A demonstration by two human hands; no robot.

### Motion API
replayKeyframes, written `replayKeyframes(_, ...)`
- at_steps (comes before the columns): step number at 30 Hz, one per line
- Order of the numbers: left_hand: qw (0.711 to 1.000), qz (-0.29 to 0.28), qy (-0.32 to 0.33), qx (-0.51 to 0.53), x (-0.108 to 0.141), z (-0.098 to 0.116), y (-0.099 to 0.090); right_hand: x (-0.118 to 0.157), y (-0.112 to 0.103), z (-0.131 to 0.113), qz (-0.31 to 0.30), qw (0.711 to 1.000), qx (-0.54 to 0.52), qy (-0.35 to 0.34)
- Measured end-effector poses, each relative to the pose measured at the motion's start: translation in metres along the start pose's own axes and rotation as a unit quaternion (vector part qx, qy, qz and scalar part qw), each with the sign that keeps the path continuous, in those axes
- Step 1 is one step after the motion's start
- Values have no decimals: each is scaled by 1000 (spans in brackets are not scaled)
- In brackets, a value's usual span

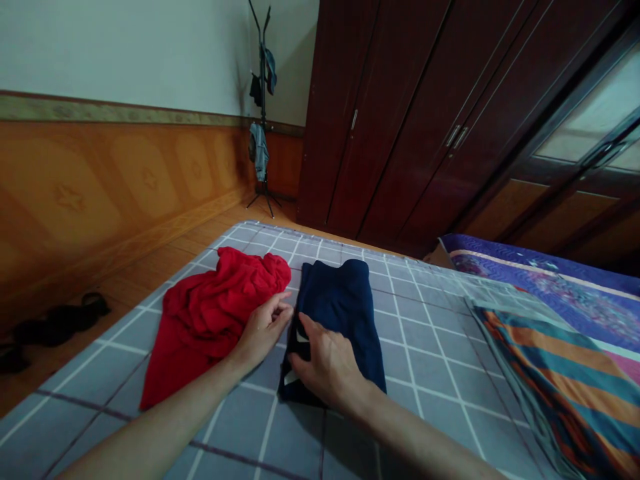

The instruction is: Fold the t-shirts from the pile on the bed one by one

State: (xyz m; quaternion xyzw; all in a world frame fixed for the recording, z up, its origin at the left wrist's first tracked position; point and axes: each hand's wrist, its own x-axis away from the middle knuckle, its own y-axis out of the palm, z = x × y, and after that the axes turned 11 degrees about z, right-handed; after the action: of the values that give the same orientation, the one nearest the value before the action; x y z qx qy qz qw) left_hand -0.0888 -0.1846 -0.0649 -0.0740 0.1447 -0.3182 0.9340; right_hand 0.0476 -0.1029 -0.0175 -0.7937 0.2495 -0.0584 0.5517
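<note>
A navy blue folded garment (345, 287) with white marks on its dark left side lies flat in front of me. My right hand (333, 367) rests over its lower left part, index finger and thumb apart, with no cloth visibly gripped. Just off the garment's left edge is my left hand (265, 327), its fingers loosely bent and thumb apart, holding nothing that I can see. Left of it, a crumpled red garment (205, 313) lies in a loose heap, partly behind my left hand and forearm.
Both garments lie on a grey checked bedspread (425, 333). Striped folded cloth (575, 373) lies at the right, near purple patterned bedding (540, 273). Beyond stand a coat rack (263, 100) and a dark red wardrobe (390, 113). Black items (60, 323) lie on the floor at left.
</note>
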Motion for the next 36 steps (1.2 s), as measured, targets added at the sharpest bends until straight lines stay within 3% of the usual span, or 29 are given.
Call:
replayKeyframes(4,998,9,23,-52,-12,4,5,22,2,10,27,999,23,-13)
replayKeyframes(9,985,13,39,-168,-72,6,31,33,11,11,75,993,74,-59)
replayKeyframes(12,971,24,33,-237,-108,6,52,37,11,8,91,981,115,-124)
replayKeyframes(15,953,42,37,-298,-126,4,71,42,9,5,114,962,132,-209)
replayKeyframes(17,942,59,39,-327,-130,0,81,45,11,6,130,957,131,-222)
replayKeyframes(20,933,81,36,-348,-131,-5,86,48,16,14,158,962,122,-185)
replayKeyframes(26,936,70,55,-340,-142,-14,71,53,23,28,205,962,60,-170)
replayKeyframes(36,922,73,82,-371,-140,-25,74,56,13,26,190,957,53,-212)
